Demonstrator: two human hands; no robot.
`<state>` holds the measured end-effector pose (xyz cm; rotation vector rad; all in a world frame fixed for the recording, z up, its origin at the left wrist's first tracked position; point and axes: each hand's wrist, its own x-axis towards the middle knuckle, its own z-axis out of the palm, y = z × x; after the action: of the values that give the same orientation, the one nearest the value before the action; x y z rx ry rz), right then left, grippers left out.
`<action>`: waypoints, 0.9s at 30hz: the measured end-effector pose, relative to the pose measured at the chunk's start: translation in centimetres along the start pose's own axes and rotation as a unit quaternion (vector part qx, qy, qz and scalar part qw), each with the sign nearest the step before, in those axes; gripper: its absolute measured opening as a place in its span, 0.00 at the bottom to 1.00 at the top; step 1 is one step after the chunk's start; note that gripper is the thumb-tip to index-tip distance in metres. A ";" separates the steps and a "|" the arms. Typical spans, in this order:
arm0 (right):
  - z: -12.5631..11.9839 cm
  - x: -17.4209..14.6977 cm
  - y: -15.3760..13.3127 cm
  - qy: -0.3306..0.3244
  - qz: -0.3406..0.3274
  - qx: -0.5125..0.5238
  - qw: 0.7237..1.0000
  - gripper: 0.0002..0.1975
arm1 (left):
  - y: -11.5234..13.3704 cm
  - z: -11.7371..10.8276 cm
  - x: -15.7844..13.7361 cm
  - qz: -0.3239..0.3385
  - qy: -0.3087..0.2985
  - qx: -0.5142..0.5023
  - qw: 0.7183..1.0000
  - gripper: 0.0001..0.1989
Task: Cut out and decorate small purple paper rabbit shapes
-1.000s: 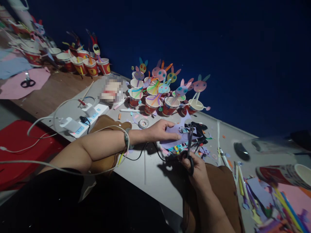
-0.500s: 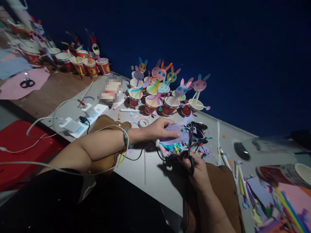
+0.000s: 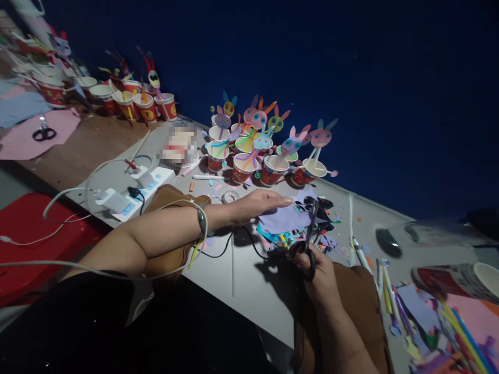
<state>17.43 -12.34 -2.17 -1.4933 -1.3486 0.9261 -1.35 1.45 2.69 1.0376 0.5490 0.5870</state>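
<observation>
My left hand point(image 3: 262, 202) is stretched out flat over a piece of purple paper point(image 3: 287, 219), fingers pointing right; no firm grip on the paper shows. The paper lies above a heap of colourful scraps point(image 3: 284, 240). Another bit of purple paper point(image 3: 305, 195) shows just beyond the fingertips. In my right hand point(image 3: 318, 267) is a pair of black-handled scissors point(image 3: 312, 228), blades pointing up and away beside the paper's right edge. Dark items point(image 3: 324, 208) lie behind the blades, too dim to name.
Behind my hands stand several paper cups point(image 3: 245, 169) with rabbit-faced paper figures. A power strip point(image 3: 146, 195) with chargers and trailing cables lies left. Another pair of scissors point(image 3: 44, 134) rests on pink paper at far left. A computer mouse point(image 3: 388, 242) and craft strips point(image 3: 405, 311) lie right.
My left hand's grip on the purple paper has loosened, its fingers straightening, and the paper sits lower. The scissors have shifted slightly right, away from the paper.
</observation>
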 end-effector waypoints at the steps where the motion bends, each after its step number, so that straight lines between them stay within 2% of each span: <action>1: -0.1 0.0 0.3 0.009 0.002 0.000 1.000 0.20 | -0.1 -0.1 0.1 -0.024 -0.008 -0.007 1.000 0.21; 4: -0.4 0.0 1.1 0.043 0.014 0.002 0.999 0.20 | -0.1 -0.5 0.2 -0.110 -0.083 -0.016 0.990 0.22; 6: -0.4 0.0 1.4 0.065 0.019 0.005 0.998 0.20 | 0.0 -0.8 0.2 -0.129 -0.126 -0.041 0.983 0.23; 10: -0.2 0.0 1.2 0.085 0.012 0.014 0.996 0.21 | 0.3 -1.0 0.0 -0.069 -0.139 -0.138 0.978 0.27; 13: 0.1 0.0 0.7 0.088 0.005 0.015 0.996 0.21 | 0.1 -0.7 -0.2 -0.020 -0.148 -0.171 0.974 0.33; 15: 0.3 0.1 0.6 0.089 0.004 0.011 0.996 0.21 | -0.4 -0.3 -0.4 -0.017 -0.163 -0.147 0.975 0.36; 19: 0.6 0.4 0.2 0.080 0.014 -0.014 0.997 0.18 | -1.1 0.8 -1.0 -0.059 -0.221 -0.004 0.973 0.33; 23: 0.9 0.3 -0.5 0.069 0.003 -0.021 0.997 0.16 | -1.3 1.9 -1.6 -0.044 -0.200 0.029 0.978 0.36; 27: 0.9 0.2 -0.8 0.065 0.003 -0.045 0.997 0.17 | -1.1 2.0 -1.9 -0.019 -0.154 0.015 0.988 0.28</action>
<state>16.40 -12.01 -1.68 -1.5995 -1.3059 0.7656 -1.18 -1.46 2.75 1.1183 0.3051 0.3768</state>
